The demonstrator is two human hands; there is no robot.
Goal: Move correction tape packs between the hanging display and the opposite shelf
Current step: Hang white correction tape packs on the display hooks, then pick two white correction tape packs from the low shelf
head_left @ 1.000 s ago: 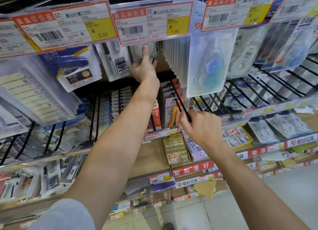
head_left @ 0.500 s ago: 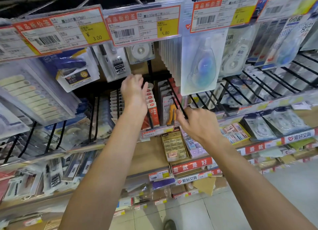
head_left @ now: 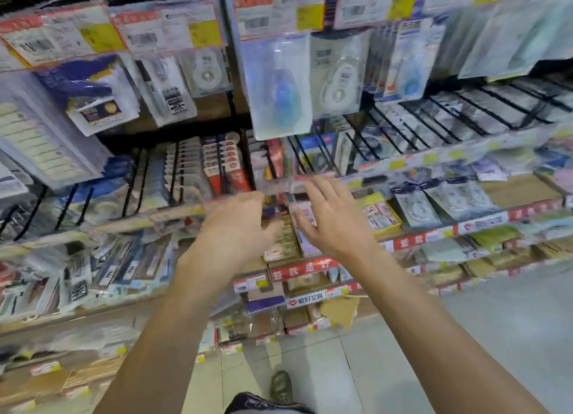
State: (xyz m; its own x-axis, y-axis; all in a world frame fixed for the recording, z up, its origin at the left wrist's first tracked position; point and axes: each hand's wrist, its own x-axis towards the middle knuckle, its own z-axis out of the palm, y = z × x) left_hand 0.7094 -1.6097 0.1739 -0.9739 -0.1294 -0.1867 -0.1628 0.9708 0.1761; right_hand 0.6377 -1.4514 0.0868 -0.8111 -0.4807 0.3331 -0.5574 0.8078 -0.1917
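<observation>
Correction tape packs hang on the wire hooks of the display: a round white one under the middle price tag, a stack fronted by a blue one, and a white one beside it. More packs lie on the lower shelf at right. My left hand and my right hand hover side by side in front of the middle shelf edge, below the hanging packs. Both have relaxed, spread fingers and hold nothing. The frame is blurred by motion.
Price tags line the top rail. Stapler packs and sticky index tabs hang at left. Black wire hooks jut out at right. Small boxes sit on the wooden shelf. Tiled floor and a shoe lie below.
My left hand let go of the round white pack on the hook and dropped down beside my right hand. The view has shifted left and down, blurring.
</observation>
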